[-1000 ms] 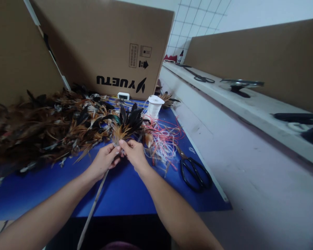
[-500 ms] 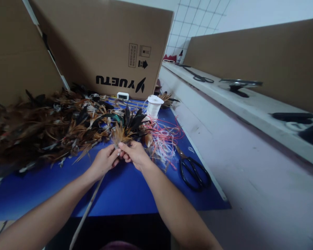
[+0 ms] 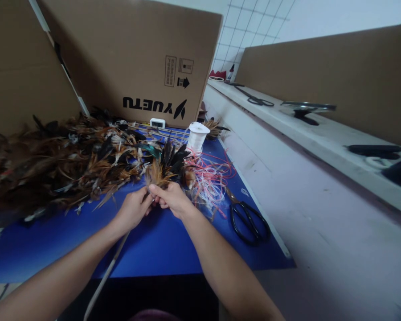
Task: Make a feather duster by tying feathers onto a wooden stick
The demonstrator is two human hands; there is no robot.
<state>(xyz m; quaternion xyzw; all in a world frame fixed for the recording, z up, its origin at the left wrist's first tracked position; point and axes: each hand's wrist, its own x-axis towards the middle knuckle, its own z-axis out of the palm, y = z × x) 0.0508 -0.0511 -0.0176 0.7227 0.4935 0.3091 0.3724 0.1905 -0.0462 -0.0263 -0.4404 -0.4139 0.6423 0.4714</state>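
Observation:
My left hand [image 3: 136, 208] is closed around the upper part of a thin pale stick [image 3: 108, 272], whose lower end slants down toward me. Beside it, my right hand [image 3: 170, 199] pinches the base of a feather bundle [image 3: 163, 165], brown in front and black with some green behind. The two hands meet where the feathers join the stick, and the fingers hide that joint. A big heap of loose brown and black feathers [image 3: 63, 165] lies to the left. Tangled pink and white string [image 3: 210, 178] is just right of the bundle.
Black-handled scissors [image 3: 249, 220] rest at the right of the blue tabletop [image 3: 163, 254]. A white spool [image 3: 198, 137] and a small white device [image 3: 157, 123] stand farther back, before a cardboard box [image 3: 133, 53]. Along the right runs a white ledge [image 3: 277, 109] with tools on it.
The stick's lower end has swung slightly left. The feather bundle has turned a little between my hands, which stay in nearly the same place.

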